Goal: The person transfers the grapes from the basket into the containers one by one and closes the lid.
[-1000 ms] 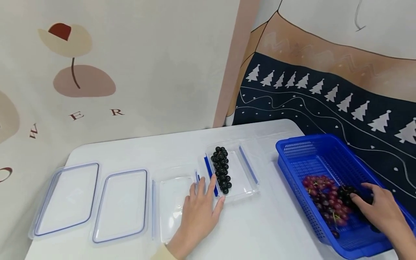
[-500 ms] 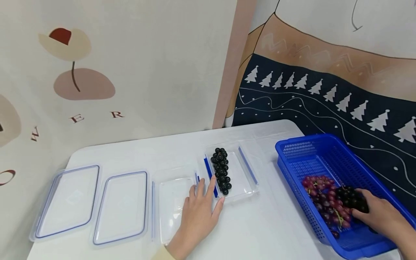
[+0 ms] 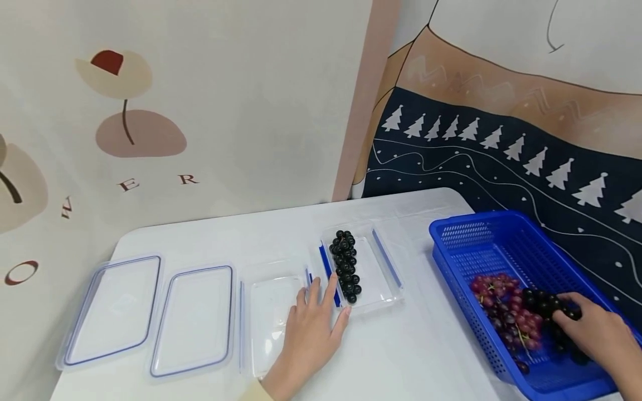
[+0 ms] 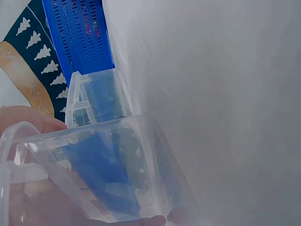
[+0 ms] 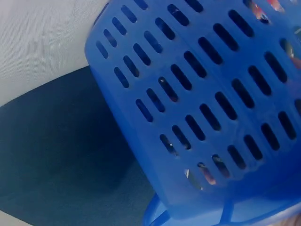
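In the head view, my right hand (image 3: 599,334) is inside the blue basket (image 3: 468,317), its thumb and fingers gripping a bunch of black grapes (image 3: 544,303). A bunch of red grapes (image 3: 524,323) lies beside it. My left hand (image 3: 311,337) rests with spread, fairly straight fingers at the neighbouring sides of two clear containers. One of these, the right container (image 3: 373,278), holds a long bunch of black grapes (image 3: 344,264) along its left side. Nothing lies in the left container (image 3: 268,301). The basket wall (image 5: 188,103) hides the right hand's grip in the right wrist view.
Two clear lids with blue seals, a left lid (image 3: 115,309) and a right lid (image 3: 193,317), lie on the left of the white table (image 3: 401,351). Patterned cloth (image 3: 441,150) hangs behind the table and the basket.
My right hand has closed its fingers on the black grapes and shifted slightly within the basket. More dark grapes show beneath it. The left hand stays at the containers.
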`<state>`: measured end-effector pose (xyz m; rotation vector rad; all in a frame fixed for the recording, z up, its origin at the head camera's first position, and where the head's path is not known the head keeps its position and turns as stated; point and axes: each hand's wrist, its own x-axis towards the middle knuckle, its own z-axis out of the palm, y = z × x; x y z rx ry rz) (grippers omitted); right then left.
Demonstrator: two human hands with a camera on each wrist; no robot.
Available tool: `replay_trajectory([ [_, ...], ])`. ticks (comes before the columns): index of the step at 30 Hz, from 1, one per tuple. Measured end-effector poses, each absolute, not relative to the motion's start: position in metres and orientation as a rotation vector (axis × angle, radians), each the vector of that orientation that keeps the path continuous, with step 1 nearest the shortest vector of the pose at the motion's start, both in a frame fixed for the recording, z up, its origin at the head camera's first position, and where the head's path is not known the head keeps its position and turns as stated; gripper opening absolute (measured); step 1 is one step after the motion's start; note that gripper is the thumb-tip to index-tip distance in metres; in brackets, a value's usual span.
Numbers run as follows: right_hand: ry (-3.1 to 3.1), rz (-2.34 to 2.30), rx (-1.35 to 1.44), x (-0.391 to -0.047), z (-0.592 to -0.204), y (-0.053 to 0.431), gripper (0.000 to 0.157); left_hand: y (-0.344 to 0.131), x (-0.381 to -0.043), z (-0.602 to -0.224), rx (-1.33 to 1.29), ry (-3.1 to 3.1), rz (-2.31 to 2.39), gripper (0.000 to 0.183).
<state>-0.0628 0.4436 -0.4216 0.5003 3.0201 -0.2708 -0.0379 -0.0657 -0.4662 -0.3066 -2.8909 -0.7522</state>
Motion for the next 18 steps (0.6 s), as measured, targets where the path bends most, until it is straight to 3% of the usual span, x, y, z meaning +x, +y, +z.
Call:
replay_trajectory([
  [5, 3.145, -0.495, 0.512, -0.067, -0.416, 0.436, 0.044, -0.073, -0.036, -0.465, -0.257, -2.886, -0.722, 0.071],
  [14, 2.909, -0.960, 0.711, -0.068, -0.408, 0.440, 0.059, -0.077, -0.034, -0.469, -0.239, -2.881, -0.729, 0.071],
  [18, 2.836, -1.294, 0.758, -0.064, -0.408, 0.447, 0.036, -0.077, -0.033, -0.468, -0.238, -2.880, -0.733, 0.071],
])
